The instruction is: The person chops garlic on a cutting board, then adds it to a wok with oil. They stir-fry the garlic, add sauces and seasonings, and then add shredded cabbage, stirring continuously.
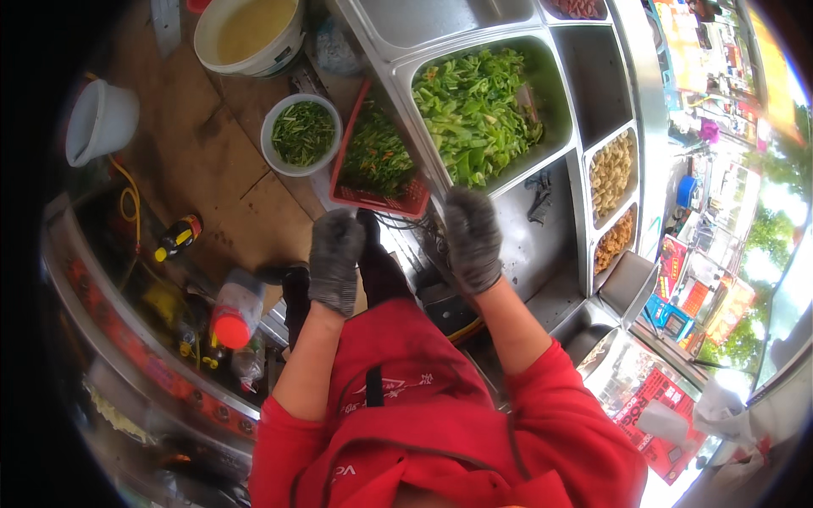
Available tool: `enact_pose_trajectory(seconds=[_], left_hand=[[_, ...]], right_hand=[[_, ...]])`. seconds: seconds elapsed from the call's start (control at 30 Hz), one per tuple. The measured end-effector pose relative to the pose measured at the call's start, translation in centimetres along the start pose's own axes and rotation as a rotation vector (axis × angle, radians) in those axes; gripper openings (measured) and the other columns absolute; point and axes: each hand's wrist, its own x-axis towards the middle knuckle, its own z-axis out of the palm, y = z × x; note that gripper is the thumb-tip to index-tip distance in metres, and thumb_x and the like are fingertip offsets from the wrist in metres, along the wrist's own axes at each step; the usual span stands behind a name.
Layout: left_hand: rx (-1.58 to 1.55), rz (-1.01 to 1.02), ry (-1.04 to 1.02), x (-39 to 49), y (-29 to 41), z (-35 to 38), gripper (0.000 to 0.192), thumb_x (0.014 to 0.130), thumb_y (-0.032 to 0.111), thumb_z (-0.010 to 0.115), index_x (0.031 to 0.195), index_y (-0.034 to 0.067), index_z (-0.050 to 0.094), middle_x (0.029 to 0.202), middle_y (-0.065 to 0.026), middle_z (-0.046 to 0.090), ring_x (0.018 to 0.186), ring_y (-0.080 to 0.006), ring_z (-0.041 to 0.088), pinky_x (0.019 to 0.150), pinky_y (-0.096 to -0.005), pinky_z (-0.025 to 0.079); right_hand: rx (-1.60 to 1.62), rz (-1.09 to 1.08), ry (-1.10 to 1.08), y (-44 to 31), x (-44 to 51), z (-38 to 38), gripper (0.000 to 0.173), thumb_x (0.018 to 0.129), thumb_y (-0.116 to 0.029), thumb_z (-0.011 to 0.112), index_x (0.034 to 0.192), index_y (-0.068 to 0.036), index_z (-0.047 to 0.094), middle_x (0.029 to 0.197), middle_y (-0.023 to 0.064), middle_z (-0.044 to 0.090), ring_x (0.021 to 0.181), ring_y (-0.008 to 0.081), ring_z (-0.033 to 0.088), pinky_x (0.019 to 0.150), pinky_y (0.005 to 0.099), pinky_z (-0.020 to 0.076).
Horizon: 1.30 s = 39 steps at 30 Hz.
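Observation:
My left hand [335, 257], in a dark grey knit glove, hangs over the floor just short of a red plastic basket [416, 200] of chopped greens. Its fingers look curled, and the palm is hidden. My right hand [471, 235], gloved the same way, is by the near corner of a steel pan [559, 136]. Whether it touches the rim I cannot tell; its fingers also look curled, with their inner side out of sight. Cut green leafy vegetables [476, 114] with a few orange bits lie in that pan. Neither hand shows a thing held.
A white tub of cut green stems [302, 136] stands beside the basket, below a bucket of yellowish liquid [251, 32]. Smaller pans hold pale pieces [611, 174] and browned pieces [615, 238]. A dark crumpled item [540, 197] lies on the steel counter [540, 254]. A sauce bottle [179, 237] rests at left.

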Motion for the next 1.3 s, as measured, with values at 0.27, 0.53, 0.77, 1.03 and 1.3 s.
enact_pose_trajectory(seconds=[0.27, 0.53, 0.77, 1.03, 1.3], left_hand=[[1.837, 0.674, -0.051, 9.5, 4.8, 21.2, 0.077, 0.08, 0.013, 0.066, 0.146, 0.001, 0.028, 0.141, -0.0209, 0.04, 0.136, -0.0381, 0.035, 0.109, -0.0445, 0.035], [1.715, 0.254, -0.167, 12.3, 5.4, 23.7, 0.08, 0.079, 0.019, 0.068, 0.147, 0.008, 0.029, 0.138, -0.0211, 0.043, 0.132, -0.0392, 0.039, 0.102, -0.0451, 0.043], [0.854, 0.271, -0.235, 12.8, 5.1, 24.3, 0.087, 0.067, 0.035, 0.076, 0.142, 0.011, 0.039, 0.138, -0.0214, 0.044, 0.131, -0.0376, 0.04, 0.112, -0.0399, 0.033], [1.037, 0.428, -0.05, 13.0, 3.7, 24.2, 0.059, 0.089, 0.048, 0.055, 0.138, 0.018, 0.047, 0.141, -0.0208, 0.042, 0.132, -0.0383, 0.037, 0.111, -0.0451, 0.029], [1.058, 0.38, 0.014, 13.9, 2.8, 24.9, 0.057, 0.09, 0.049, 0.053, 0.135, 0.013, 0.051, 0.133, -0.0195, 0.053, 0.126, -0.0341, 0.047, 0.109, -0.0429, 0.034]], right_hand=[[-0.657, 0.537, -0.172, 6.1, 18.7, -9.2, 0.084, 0.089, -0.06, 0.053, 0.139, 0.005, 0.04, 0.142, 0.0291, 0.041, 0.135, 0.0391, 0.038, 0.11, 0.0386, 0.0343], [-0.404, 0.695, -0.057, 6.0, 16.0, -6.5, 0.088, 0.089, -0.063, 0.049, 0.14, 0.007, 0.037, 0.141, 0.0308, 0.043, 0.131, 0.0411, 0.043, 0.109, 0.0395, 0.0337], [0.03, 0.5, 0.134, 10.0, 15.3, -4.4, 0.079, 0.082, -0.047, 0.067, 0.137, 0.005, 0.042, 0.134, 0.0265, 0.049, 0.126, 0.0389, 0.046, 0.105, 0.0424, 0.0383], [-0.561, 0.179, -0.186, 9.3, 16.2, -7.0, 0.067, 0.083, -0.039, 0.066, 0.137, -0.005, 0.048, 0.134, 0.0263, 0.049, 0.123, 0.0429, 0.047, 0.105, 0.0427, 0.0385], [-0.392, 0.335, -0.289, 13.2, 17.7, -4.3, 0.051, 0.101, -0.038, 0.036, 0.141, -0.008, 0.041, 0.141, 0.0194, 0.044, 0.127, 0.0347, 0.044, 0.108, 0.0419, 0.0322]])
